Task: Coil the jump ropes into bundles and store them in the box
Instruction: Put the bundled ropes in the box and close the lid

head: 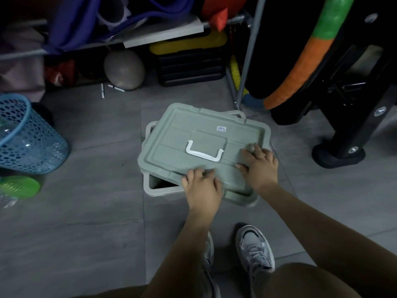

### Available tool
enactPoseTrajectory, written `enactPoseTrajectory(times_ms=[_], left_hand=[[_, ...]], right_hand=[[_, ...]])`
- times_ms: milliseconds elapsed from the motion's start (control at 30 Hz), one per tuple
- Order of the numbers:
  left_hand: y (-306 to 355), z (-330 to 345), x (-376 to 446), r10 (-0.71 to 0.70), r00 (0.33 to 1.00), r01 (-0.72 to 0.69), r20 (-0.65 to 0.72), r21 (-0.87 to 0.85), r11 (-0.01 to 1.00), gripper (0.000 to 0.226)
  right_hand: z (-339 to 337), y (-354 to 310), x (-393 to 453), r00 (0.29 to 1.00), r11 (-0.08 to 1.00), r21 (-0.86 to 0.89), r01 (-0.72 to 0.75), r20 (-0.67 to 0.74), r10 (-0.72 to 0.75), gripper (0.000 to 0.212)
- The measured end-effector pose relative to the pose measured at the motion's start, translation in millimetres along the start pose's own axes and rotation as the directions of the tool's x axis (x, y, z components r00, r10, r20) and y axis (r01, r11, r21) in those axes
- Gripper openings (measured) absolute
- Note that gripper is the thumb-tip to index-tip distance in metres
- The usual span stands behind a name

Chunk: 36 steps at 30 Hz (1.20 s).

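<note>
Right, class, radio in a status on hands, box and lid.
Left hand grips lid near edge; right hand flat on top. Lid askew on box, corner gap open. No ropes visible.

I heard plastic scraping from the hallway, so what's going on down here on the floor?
A person is crouched over a grey-green storage box on the tiled floor. Both hands are on its lid: the left hand at the near edge, the right hand flat on top. The lid sits skewed, leaving a gap at the near left corner. No jump ropes are visible.
</note>
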<state>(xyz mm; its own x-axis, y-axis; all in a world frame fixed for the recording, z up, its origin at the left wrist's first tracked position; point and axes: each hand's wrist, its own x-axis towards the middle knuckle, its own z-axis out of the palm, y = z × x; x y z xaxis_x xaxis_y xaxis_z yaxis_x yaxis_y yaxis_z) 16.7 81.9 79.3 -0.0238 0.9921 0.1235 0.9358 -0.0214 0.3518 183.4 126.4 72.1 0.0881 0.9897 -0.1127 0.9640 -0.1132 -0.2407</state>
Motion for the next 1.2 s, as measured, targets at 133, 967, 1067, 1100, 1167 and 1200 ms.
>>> enactPoseTrajectory(times_ms=[133,967,1067,1100,1167,1200], left_hand=[[-15.5,5.1,25.0,0.001,0.989,-0.012,0.147,0.073,0.997,0.059],[-14.4,25.2,55.5,-0.129,0.957,0.053,0.259,0.283,0.958,0.077],[-9.2,34.4,67.1,0.059,0.978,-0.086,0.199,0.131,0.988,0.079],[-5.9,37.5,73.6,0.118,0.969,-0.140,0.218,0.089,0.986,0.072],[2.1,44.7,86.9,0.167,0.936,-0.196,0.308,0.064,0.979,0.065],[4.9,48.8,91.5,0.165,0.922,-0.206,0.351,0.084,0.975,0.063]], right_hand=[[11.1,-15.1,-17.9,0.998,0.999,-0.033,-0.016,-0.064,0.014,0.077],[13.6,7.1,39.9,0.971,0.993,-0.002,0.119,0.211,-0.116,0.075],[15.6,10.4,37.1,0.978,0.986,0.077,0.145,0.141,-0.154,0.090],[16.8,12.3,36.4,0.980,0.983,0.106,0.147,0.116,-0.159,0.091],[18.5,15.2,34.9,0.985,0.974,0.168,0.152,0.061,-0.164,0.080],[19.7,16.1,34.6,0.987,0.966,0.212,0.151,0.026,-0.160,0.073]])
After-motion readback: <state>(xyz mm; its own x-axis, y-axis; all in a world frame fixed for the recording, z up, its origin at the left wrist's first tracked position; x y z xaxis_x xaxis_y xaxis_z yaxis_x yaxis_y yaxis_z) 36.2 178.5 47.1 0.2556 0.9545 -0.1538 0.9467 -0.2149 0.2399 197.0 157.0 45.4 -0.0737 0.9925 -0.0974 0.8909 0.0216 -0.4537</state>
